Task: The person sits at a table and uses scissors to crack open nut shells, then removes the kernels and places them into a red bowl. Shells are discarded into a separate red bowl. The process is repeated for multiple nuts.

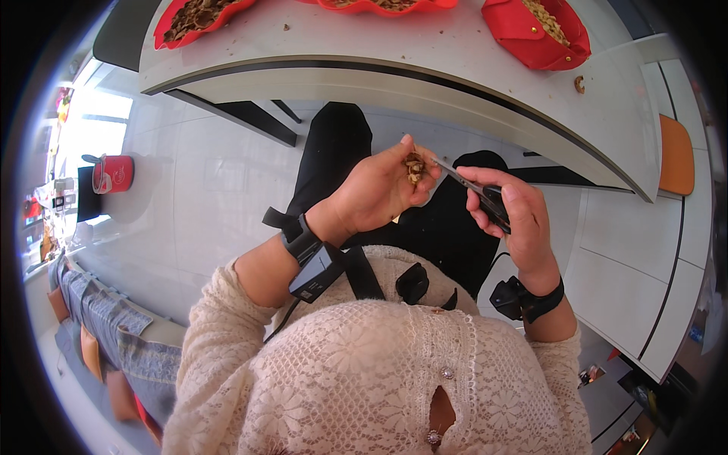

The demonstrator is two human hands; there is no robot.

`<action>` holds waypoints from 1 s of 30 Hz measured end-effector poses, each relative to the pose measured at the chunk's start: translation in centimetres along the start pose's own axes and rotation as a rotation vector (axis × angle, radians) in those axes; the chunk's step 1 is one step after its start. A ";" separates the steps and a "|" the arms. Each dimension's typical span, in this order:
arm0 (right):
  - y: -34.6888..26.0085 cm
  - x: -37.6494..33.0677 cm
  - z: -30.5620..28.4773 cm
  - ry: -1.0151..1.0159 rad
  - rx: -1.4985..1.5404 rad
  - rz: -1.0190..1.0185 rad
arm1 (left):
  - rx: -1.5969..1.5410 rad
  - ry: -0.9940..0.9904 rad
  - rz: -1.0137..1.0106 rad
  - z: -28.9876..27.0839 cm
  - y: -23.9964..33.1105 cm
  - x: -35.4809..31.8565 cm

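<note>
Above my lap, my left hand (pixel 373 188) is closed around a cracked walnut (pixel 414 168), its brown shell and paler inside showing between the fingers. To its right, my right hand (pixel 525 216) grips a pair of scissors (pixel 494 203) by the black handles. The metal blades point up and left toward the walnut, with the tip close to the left fingertips. Whether the tip touches the walnut, I cannot tell.
Ahead stands a white table (pixel 341 80) with a dark edge. On it are a red dish (pixel 211 30) of brown shells, a second red dish (pixel 383 9) and a red snapped basket (pixel 523 47) of pale kernels. A shell bit (pixel 579 84) lies near the basket. An orange-brown seat (pixel 676 155) is at right.
</note>
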State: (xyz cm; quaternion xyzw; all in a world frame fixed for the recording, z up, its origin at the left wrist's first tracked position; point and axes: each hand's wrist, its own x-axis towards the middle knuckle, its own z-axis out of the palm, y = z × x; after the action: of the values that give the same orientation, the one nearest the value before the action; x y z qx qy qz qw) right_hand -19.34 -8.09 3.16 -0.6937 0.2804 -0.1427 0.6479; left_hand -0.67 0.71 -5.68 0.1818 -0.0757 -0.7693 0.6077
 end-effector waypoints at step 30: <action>-0.9 -1.2 0.4 -0.053 0.024 0.009 | -0.089 -0.027 0.090 2.4 0.8 -0.6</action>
State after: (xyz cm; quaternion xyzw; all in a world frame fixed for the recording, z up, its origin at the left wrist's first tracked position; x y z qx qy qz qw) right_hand -19.94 -7.09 4.16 -0.6883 0.2645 -0.1246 0.6639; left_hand -0.68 0.84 -3.06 0.1407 -0.0577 -0.7461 0.6482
